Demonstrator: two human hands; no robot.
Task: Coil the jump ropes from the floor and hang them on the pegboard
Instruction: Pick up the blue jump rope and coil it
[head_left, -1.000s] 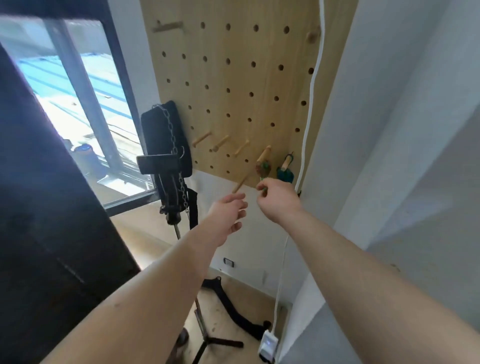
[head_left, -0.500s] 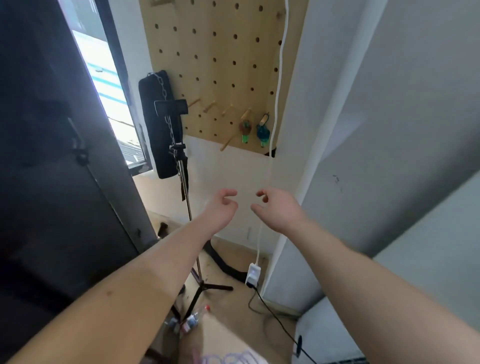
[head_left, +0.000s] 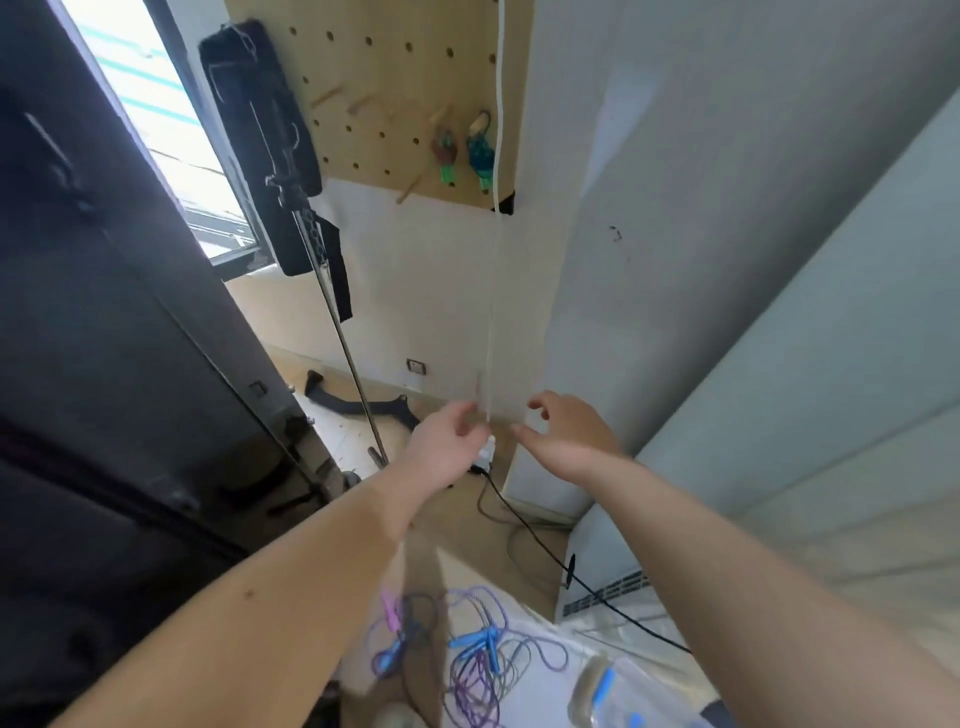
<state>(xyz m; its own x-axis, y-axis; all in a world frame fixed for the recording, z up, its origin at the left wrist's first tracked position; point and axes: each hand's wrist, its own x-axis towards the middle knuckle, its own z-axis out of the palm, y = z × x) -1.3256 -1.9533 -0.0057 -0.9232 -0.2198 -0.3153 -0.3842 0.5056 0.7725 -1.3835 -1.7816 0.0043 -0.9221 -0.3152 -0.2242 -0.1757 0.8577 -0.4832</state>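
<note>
A wooden pegboard (head_left: 395, 83) hangs on the wall at the top. Two coiled ropes with green handles (head_left: 445, 150) and teal handles (head_left: 480, 150) hang from its lower pegs. On the floor below me lie several loose jump ropes (head_left: 478, 654), purple and dark cords with blue and pink handles. My left hand (head_left: 447, 447) and my right hand (head_left: 561, 441) are stretched out in front of me at mid height, both empty with fingers loosely spread, far below the pegboard.
A black tripod pole (head_left: 337, 322) with a black pad (head_left: 260, 130) stands left of the pegboard. A white cable (head_left: 498, 156) runs down the wall to a plug; a black cord (head_left: 545, 545) crosses the floor. A dark panel fills the left, a white appliance (head_left: 779, 467) the right.
The view has tilted down from the pegboard to the floor. Both hands have dropped away from the pegs and opened; the loose ropes on the floor have come into view.
</note>
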